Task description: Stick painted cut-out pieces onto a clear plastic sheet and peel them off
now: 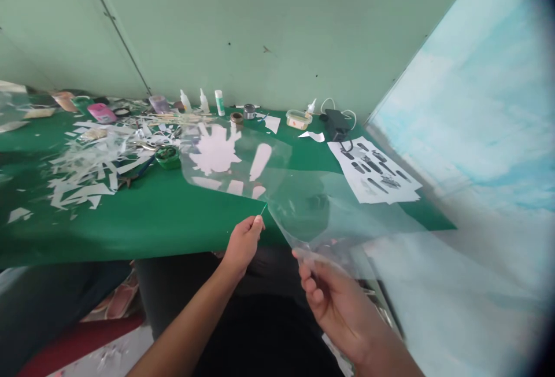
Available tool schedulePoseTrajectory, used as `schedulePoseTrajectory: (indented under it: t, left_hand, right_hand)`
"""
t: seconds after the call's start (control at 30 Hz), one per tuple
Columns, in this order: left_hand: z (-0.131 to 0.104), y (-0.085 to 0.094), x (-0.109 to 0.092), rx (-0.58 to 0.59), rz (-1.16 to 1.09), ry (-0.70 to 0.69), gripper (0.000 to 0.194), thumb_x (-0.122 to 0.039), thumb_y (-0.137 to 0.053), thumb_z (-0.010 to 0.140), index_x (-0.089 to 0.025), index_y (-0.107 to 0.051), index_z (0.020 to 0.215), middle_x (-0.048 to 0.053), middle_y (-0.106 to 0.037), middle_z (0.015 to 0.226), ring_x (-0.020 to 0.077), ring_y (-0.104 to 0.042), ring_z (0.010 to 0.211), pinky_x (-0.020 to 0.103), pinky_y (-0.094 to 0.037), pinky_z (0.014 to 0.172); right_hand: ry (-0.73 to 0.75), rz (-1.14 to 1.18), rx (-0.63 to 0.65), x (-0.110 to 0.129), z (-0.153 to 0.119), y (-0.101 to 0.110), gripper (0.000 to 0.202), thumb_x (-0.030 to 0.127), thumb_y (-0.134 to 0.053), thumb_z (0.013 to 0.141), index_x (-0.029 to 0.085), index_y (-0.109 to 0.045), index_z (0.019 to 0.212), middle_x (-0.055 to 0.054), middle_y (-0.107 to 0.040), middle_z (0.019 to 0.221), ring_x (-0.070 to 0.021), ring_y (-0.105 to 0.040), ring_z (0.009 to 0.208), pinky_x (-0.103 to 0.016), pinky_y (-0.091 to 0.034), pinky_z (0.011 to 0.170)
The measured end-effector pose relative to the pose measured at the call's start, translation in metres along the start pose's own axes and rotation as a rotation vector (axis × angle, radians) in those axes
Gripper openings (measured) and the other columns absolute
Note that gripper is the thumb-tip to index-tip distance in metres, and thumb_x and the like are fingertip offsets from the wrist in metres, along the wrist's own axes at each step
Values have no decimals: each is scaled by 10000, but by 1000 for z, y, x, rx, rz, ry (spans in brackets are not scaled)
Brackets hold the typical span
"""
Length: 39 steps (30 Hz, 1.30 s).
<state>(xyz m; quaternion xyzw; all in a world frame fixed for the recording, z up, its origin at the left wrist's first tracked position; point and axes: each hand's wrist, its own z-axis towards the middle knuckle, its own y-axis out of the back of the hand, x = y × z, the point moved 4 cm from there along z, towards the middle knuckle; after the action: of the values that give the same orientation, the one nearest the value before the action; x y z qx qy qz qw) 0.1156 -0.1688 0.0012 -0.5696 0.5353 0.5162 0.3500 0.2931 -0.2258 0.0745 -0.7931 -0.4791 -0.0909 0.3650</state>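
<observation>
My right hand (pixel 332 296) pinches the near edge of a large clear plastic sheet (pixel 355 203), which curves up and spreads off to the right. Between the thumb and fingers of my left hand (pixel 243 244) is a thin, pale, stick-like piece; its exact kind is too small to tell. Just beyond lies a clear film with pale pink cut-out shapes (pixel 214 151), including a leafy one and a long rounded one. The sheet overlaps the right part of that film.
White paper scraps (pixel 93 163) heap on the left of the green table (pixel 173 221), near a small green cup (pixel 167 157). Glue bottles (pixel 203 101) and a glue stick (pixel 219 103) stand along the wall. Printed papers (pixel 377 172) and a black device (pixel 337 125) lie right.
</observation>
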Motion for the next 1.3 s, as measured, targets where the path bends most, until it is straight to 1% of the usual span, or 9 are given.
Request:
schedulePoseTrajectory:
  t: [0.2,0.33,0.5,0.6,0.7,0.83,1.03,1.17,1.3]
  left_hand:
    - [-1,5,8,-49,14,41,414,-568,-444,886,-202,-478,695,-58,-350,559,82,-266,448,212,-213,426]
    - [2,6,4,-53,26,34,420,-576,-450,882,-201,-491,697,-55,-360,560,84,-276,448,216,-220,429]
    - [5,1,-3,-39,48,-1,407,-546,-431,905,-199,-527,715,-57,-344,551,92,-283,456,225,-230,447]
    - [8,-2,-6,-41,65,-22,396,-524,-425,915,-201,-517,705,-56,-347,558,95,-286,466,229,-228,455]
    - [14,-1,-9,-69,77,-34,391,-517,-430,912,-206,-476,681,-54,-347,560,99,-290,474,231,-222,458]
    - [27,7,-17,-104,92,-44,384,-511,-433,913,-212,-437,673,-59,-327,555,101,-285,475,232,-213,461]
    - [52,17,-30,-120,100,-42,376,-503,-448,912,-210,-429,677,-61,-323,569,92,-283,474,233,-202,462]
    - [74,20,-34,-130,87,-9,349,-501,-468,904,-204,-488,722,-60,-357,571,87,-280,459,237,-192,450]
    - [99,19,-41,-125,64,43,346,-509,-485,919,-196,-517,775,-65,-361,577,73,-280,440,230,-177,428]
  right_hand:
    - [-42,-4,21,-8,-7,0,437,224,-954,501,87,-770,872,2,-673,594,-40,-581,459,-69,-448,394]
    - [-62,7,-4,-5,-17,2,442,221,-961,480,91,-771,857,7,-660,561,-35,-557,427,-67,-412,362]
    - [-127,45,-26,-2,-26,9,529,231,-990,409,100,-763,869,9,-664,555,-32,-562,418,-59,-374,346]
    - [-172,68,-31,-2,-28,14,563,223,-992,416,109,-758,915,1,-690,591,-30,-579,425,-57,-387,362]
    - [-190,66,-1,-2,-30,14,536,235,-990,435,111,-755,900,3,-687,576,-35,-582,413,-60,-384,354]
    - [-156,45,117,-1,-34,10,408,237,-954,558,114,-752,890,11,-672,561,-45,-600,416,-66,-379,343]
    - [-179,64,180,-2,-35,7,362,239,-937,600,130,-745,886,22,-674,574,-50,-608,419,-75,-401,345]
    - [-220,111,149,0,-34,8,396,215,-952,565,129,-752,897,16,-684,573,-52,-622,428,-67,-396,348]
    - [-277,147,84,2,-34,7,503,203,-981,470,126,-760,916,6,-697,576,-59,-631,429,-68,-408,356]
